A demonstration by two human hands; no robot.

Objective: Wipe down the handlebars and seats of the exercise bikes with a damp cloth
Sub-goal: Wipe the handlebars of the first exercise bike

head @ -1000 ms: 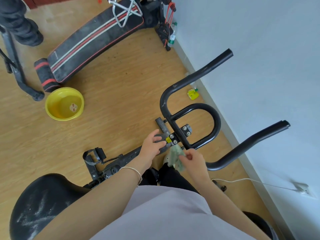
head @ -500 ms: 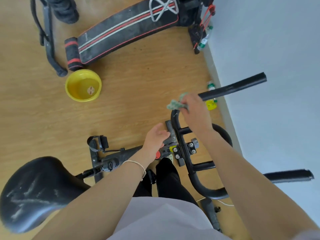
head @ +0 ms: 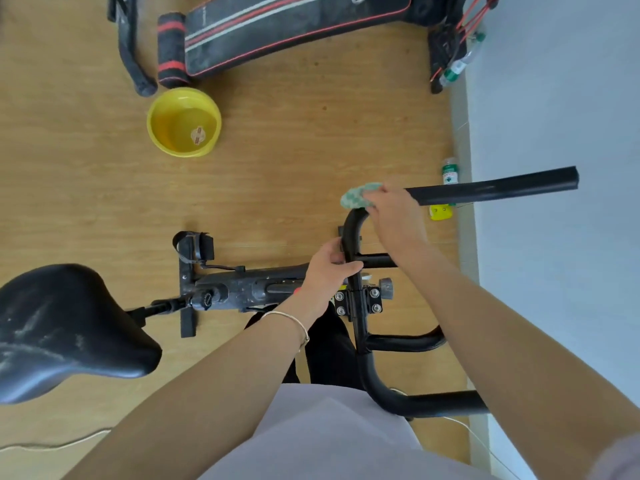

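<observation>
The exercise bike's black handlebar runs from a bend near the middle out toward the wall on the right. My right hand grips a green-and-white cloth against the bar at its far bend. My left hand holds the handlebar stem just below that bend, thumb and fingers curled round it. The black seat, streaked with pale dust, sits at the lower left. The near end of the handlebar passes under my right forearm.
A yellow basin with water stands on the wood floor at upper left of centre. A black sit-up bench lies beyond it. By the wall are a plastic bottle and a small yellow object. The bike's pedal juts left.
My right hand carried the cloth from beside the stem clamp up to the far bend of the handlebar. My left hand shifted from the console onto the stem. The view swung left.
</observation>
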